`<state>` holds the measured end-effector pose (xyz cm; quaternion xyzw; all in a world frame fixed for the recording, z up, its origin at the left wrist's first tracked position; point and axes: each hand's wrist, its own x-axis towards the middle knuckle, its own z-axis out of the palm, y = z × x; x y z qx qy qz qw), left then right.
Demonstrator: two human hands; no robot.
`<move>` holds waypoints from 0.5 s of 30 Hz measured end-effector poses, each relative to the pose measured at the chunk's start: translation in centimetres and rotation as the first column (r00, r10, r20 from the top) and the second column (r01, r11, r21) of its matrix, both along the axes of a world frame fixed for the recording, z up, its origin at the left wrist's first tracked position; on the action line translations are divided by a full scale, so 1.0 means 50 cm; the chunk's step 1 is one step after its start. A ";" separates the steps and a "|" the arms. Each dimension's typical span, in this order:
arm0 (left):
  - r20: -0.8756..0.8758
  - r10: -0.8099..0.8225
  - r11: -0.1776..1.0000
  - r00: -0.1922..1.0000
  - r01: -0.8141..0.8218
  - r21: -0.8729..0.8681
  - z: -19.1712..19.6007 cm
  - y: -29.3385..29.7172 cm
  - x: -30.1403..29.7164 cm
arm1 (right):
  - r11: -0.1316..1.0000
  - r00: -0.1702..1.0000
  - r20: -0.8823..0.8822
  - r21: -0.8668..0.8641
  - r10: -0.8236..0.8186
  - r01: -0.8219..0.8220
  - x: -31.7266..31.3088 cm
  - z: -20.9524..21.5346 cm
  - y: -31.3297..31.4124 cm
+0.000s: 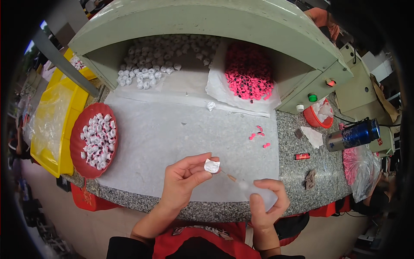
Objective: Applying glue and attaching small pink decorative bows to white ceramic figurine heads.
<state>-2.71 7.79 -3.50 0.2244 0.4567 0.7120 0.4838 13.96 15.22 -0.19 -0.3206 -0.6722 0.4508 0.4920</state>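
Note:
My left hand (183, 179) pinches a small white cat-head piece (211, 165) between thumb and fingers, above the near edge of the white sheet (172, 138). My right hand (266, 203) grips a small clear squeeze bottle (258, 194). Its thin nozzle (228, 175) points up-left and touches the white piece. A few loose pink bits (258, 134) lie on the sheet to the right.
A red round tray (76, 138) of white pieces sits at left, beside a yellow bin (60, 129). Under the green hood (215, 21) lie a white pile (151, 64) and a pink pile (249, 73). A blue flask (353, 134), a red basket (317, 116) and a lighter (302, 156) are at right.

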 end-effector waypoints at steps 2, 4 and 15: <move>-0.013 0.011 1.000 1.000 -0.011 0.002 0.004 -0.007 -0.002 | 0.969 0.984 0.113 0.189 0.138 -0.158 -0.014 0.015 0.001; -0.024 0.017 1.000 1.000 -0.017 0.000 0.005 -0.011 -0.006 | 0.961 0.981 0.128 0.216 0.147 -0.172 -0.023 0.016 0.000; -0.021 0.019 1.000 1.000 -0.019 -0.003 0.004 -0.008 -0.003 | 0.963 0.969 0.186 0.182 0.163 -0.197 -0.020 0.023 0.001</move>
